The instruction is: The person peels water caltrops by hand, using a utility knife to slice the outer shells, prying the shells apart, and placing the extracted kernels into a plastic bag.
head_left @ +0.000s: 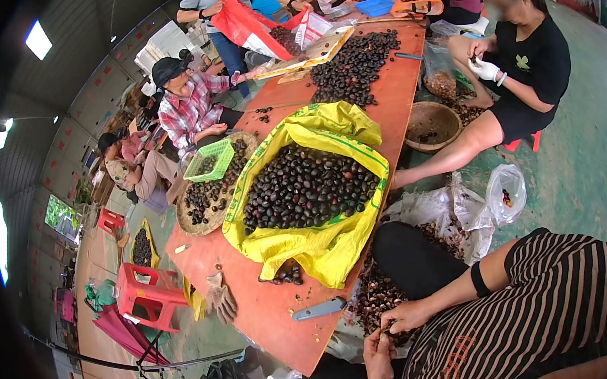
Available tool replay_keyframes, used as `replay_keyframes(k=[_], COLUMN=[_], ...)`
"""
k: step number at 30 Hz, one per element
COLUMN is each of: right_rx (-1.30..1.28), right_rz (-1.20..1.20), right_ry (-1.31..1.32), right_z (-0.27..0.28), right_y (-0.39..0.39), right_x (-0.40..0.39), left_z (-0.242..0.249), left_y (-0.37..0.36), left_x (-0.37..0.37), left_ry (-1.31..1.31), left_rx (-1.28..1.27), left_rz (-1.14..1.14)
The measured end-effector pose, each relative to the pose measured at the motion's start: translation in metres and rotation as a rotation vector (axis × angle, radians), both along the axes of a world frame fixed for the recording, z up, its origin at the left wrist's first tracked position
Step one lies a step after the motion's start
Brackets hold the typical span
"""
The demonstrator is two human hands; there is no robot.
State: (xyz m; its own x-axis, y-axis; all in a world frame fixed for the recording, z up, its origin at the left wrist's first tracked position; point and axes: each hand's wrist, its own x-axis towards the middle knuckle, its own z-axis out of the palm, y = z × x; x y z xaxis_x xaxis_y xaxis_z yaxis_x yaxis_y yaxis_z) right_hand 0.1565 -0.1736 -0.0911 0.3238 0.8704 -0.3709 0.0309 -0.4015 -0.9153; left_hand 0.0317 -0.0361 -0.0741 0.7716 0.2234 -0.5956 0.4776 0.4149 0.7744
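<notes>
My left hand [378,357], with a bracelet at its wrist, and my right hand [405,316] meet fingertip to fingertip over my lap. Both are closed in a pinch. A small dark piece seems to sit between them, too small and covered to name. Below and behind them lies a heap of brown shells and peelings [375,300]. On the table corner nearest my hands rests a grey-handled knife [319,309]. Beyond it, a yellow sack [324,260] gapes open, full of dark, round, nut-like pieces [307,189].
A work glove [220,298] and a red stool [150,297] are to the left. The orange table [272,329] carries a green basket [211,161] and more dark pieces. Across, a gloved co-worker [530,61] sits by a woven basket [433,124]. Another person tips a red sack [250,28].
</notes>
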Motion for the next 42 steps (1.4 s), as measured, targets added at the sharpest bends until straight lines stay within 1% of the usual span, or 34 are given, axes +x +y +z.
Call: replay_keyframes(k=[5,9,11,13,15,19,21,22,24,25,27,28,30,31,33,37,39,40,42], right_rx=[-0.012,-0.001,0.035,0.005,0.043,0.028,0.062,0.06,0.006,0.005,0.033,0.033,-0.023,-0.023,0.009,0.05,-0.003,-0.003,-0.007], right_rz=[-0.011,-0.063,-0.03,-0.018,-0.031,-0.041,-0.039,-0.048,0.013,0.004,-0.035,-0.038,-0.019,-0.022,-0.043,-0.064,-0.05,-0.054,-0.071], right_ry=[0.056,0.082,0.075,0.067,-0.022,-0.059,-0.05,-0.052,0.005,0.005,-0.013,-0.011,0.001,0.003,-0.022,0.024,0.048,0.049,0.055], right_z=[-0.005,-0.002,-0.006,0.002,0.002,0.001,-0.004,-0.006,-0.008,-0.009,-0.006,-0.008,-0.02,-0.015,-0.011,-0.01,-0.008,-0.006,-0.007], right_y=[0.0,0.0,0.0,0.0,-0.001,0.0,0.0,0.0,0.0,0.0,0.0,0.002,0.005,0.005,0.002,0.002,0.003,0.003,0.002], right_x=[0.0,0.0,0.001,0.002,0.001,0.001,0.002,0.003,0.004,0.004,0.002,0.003,0.004,0.004,0.004,0.003,0.004,0.005,0.004], left_z=[-0.002,-0.012,-0.009,-0.006,-0.005,-0.001,0.002,-0.001,-0.015,-0.021,-0.029,-0.031,-0.033,-0.022,0.0,-0.005,-0.009,-0.015,-0.022], left_y=[-0.001,0.001,-0.001,0.0,0.0,-0.001,-0.004,-0.003,0.002,0.003,0.004,0.003,0.003,0.0,-0.006,-0.004,-0.001,0.001,0.001], left_x=[0.0,0.0,0.002,0.003,0.003,0.004,0.006,0.006,0.001,0.001,0.0,-0.001,-0.002,0.0,0.002,-0.001,-0.003,-0.002,0.002], left_ry=[0.003,0.002,0.009,0.018,0.021,-0.022,0.044,0.042,-0.017,-0.018,-0.206,-0.204,-0.202,-0.2,-0.128,-0.101,-0.157,-0.156,-0.029], left_rx=[-0.028,-0.026,0.005,0.039,0.034,-0.011,0.043,0.042,0.053,0.052,0.212,0.212,0.174,0.174,0.058,0.031,0.087,0.087,0.058], left_rz=[0.011,0.017,0.008,0.018,0.003,0.0,0.053,0.044,0.032,0.024,-0.036,-0.038,0.073,0.069,0.122,0.085,0.006,0.003,0.115])
